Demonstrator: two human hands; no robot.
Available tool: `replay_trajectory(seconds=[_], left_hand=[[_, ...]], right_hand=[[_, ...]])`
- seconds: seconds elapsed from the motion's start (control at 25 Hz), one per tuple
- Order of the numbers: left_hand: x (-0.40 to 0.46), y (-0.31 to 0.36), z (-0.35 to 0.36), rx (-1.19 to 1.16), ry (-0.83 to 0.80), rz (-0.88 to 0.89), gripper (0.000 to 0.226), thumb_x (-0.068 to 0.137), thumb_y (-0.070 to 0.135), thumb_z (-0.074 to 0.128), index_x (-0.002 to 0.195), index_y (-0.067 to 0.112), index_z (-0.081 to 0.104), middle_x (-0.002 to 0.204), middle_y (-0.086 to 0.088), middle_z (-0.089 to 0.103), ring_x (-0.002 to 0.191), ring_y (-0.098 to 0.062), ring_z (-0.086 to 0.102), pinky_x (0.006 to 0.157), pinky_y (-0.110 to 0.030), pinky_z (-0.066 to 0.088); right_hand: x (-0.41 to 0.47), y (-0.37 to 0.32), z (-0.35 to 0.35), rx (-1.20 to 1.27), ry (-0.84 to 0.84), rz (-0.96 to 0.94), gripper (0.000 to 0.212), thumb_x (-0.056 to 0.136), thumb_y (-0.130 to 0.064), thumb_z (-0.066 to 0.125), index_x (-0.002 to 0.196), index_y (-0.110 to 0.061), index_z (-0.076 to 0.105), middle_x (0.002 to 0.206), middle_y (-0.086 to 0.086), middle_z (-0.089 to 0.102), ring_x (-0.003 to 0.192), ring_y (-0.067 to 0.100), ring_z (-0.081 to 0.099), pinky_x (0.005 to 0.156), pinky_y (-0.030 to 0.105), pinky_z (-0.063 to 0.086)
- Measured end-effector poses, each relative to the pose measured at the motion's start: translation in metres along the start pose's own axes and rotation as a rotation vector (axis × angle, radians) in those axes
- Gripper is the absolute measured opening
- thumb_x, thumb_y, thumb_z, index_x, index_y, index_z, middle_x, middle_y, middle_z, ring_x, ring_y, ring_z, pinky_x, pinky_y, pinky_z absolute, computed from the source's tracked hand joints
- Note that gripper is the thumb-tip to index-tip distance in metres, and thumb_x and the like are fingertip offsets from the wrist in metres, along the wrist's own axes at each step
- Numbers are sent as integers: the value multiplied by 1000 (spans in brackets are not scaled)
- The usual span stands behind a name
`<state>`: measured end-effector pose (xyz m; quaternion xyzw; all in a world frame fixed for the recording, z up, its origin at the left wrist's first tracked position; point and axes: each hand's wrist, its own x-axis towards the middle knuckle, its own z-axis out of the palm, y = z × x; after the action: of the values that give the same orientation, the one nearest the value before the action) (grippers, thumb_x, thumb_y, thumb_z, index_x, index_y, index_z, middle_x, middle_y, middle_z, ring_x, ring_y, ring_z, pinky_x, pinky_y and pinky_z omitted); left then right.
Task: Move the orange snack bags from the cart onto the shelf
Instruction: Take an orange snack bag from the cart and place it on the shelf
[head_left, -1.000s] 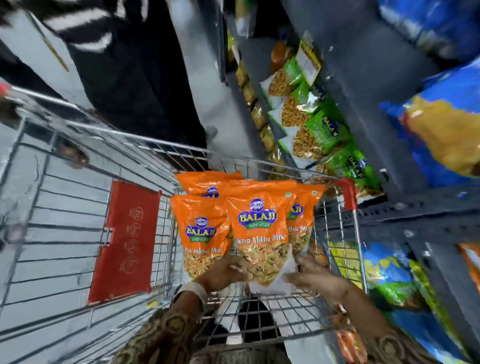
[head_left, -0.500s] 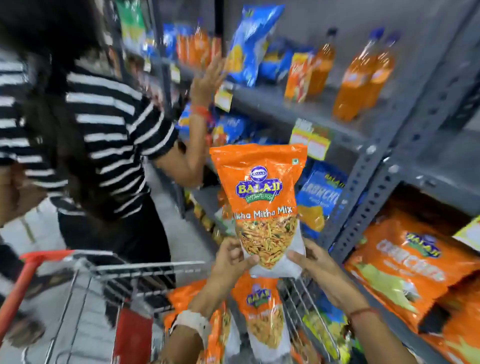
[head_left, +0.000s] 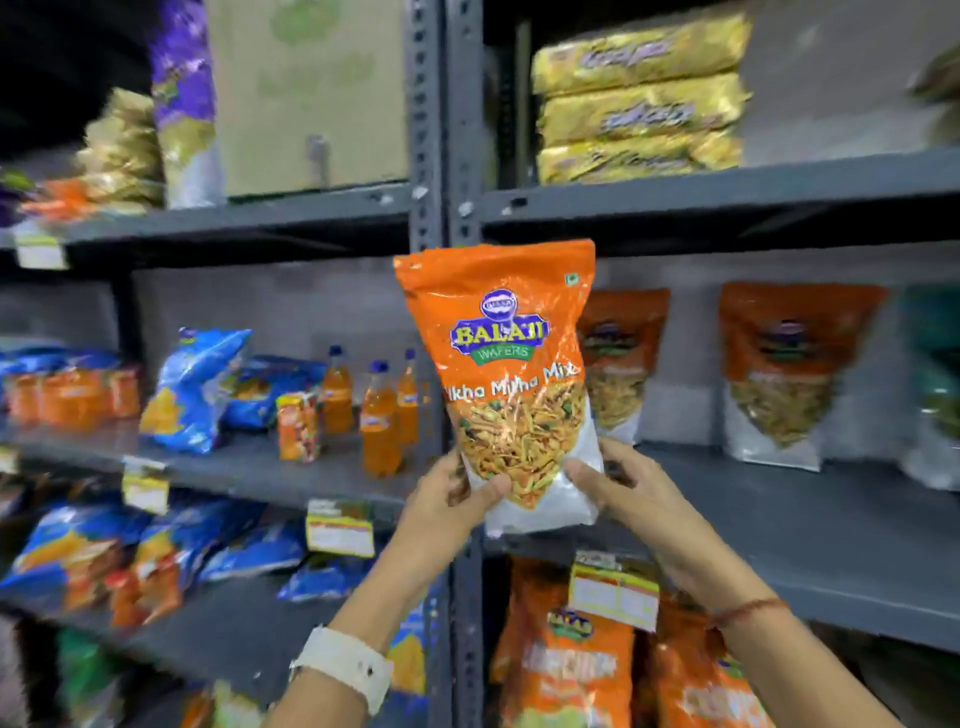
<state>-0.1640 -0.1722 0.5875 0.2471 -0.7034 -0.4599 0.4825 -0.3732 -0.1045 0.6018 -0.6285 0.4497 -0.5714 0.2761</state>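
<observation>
I hold one orange snack bag (head_left: 506, 374) upright in front of the grey shelf (head_left: 810, 525), level with its middle board. My left hand (head_left: 447, 499) grips the bag's lower left corner and my right hand (head_left: 618, 483) grips its lower right corner. Two more orange snack bags stand on that board against the back wall: one (head_left: 621, 358) just behind the held bag, another (head_left: 784, 369) further right. The cart is out of view.
A grey upright post (head_left: 434, 156) splits the shelving. Left bay holds orange drink bottles (head_left: 379, 415) and blue snack bags (head_left: 197, 389). Yellow packs (head_left: 639, 98) lie on the top board. Orange packs (head_left: 566, 660) and price tags (head_left: 613, 592) sit below.
I lifted the bag out of the cart and raised it to shelf height. The view swung up from the cart to the shelves; the cart and the person in stripes left the view.
</observation>
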Motion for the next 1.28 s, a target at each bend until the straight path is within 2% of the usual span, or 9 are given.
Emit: replay_trajectory(seconds=[0.12,0.2,0.4,0.52,0.6,0.68,0.96,1.12,1.28], left_hand=[[44,-18,34,9,-67,-18,46,86,22,71,128,20,53,123,3,71,106,-2,68,84,-13,51],[76,-30,53,34,-98,-14,54,81,26,75,129,20,52,123,2,71,110,-8,67,93,-21,51],[141,-56,76,82,-137,-56,58,70,37,75,124,24,56,124,4,71,112,-10,66,104,-35,49],[173,-75,85,89,-67,-108,47,76,33,76,118,30,55,124,2,69,114,-15,64,105,-40,48],[187,-84,91,87,-20,-156,48,82,25,74,125,28,52,125,2,67,115,-17,63,105,-41,48],[195,-89,95,88,6,-205,56,84,23,74,133,25,47,126,2,65,116,-19,61,103,-40,49],[208,-100,101,124,101,-275,57,84,17,72,133,24,45,127,0,62,117,-21,59,85,-33,50],[212,-101,107,165,148,-281,57,83,17,73,132,28,44,122,4,61,111,-17,58,96,-36,48],[203,-91,109,164,127,-289,65,83,21,74,139,27,40,133,1,59,119,-18,55,102,-38,47]], right_hand=[[12,10,-44,-99,28,40,31,77,-53,68,105,-42,72,109,-21,75,100,-5,70,78,13,51],[26,25,-72,-115,31,62,23,81,-48,68,104,-46,72,111,-25,74,102,-8,68,77,5,50],[77,73,-116,-115,30,188,16,92,-30,66,108,-29,71,106,-21,77,98,-10,69,77,5,51],[117,96,-133,-140,-28,241,24,93,-30,65,115,-24,68,115,-13,74,109,-2,68,90,14,54],[142,113,-142,-133,-72,288,41,91,-35,67,128,-19,62,129,-3,69,124,15,62,109,32,47],[160,125,-146,-105,-101,340,53,85,-39,71,133,-19,58,135,-1,64,129,20,57,116,42,40],[186,166,-147,58,-137,374,49,78,-35,79,122,-21,65,124,-4,72,115,12,68,107,33,50],[188,169,-151,88,-162,368,51,79,-33,80,126,-22,63,127,-2,70,114,11,69,97,25,55],[180,157,-149,-172,-105,345,66,79,-47,75,138,-26,53,136,-1,61,122,16,61,109,36,47]])
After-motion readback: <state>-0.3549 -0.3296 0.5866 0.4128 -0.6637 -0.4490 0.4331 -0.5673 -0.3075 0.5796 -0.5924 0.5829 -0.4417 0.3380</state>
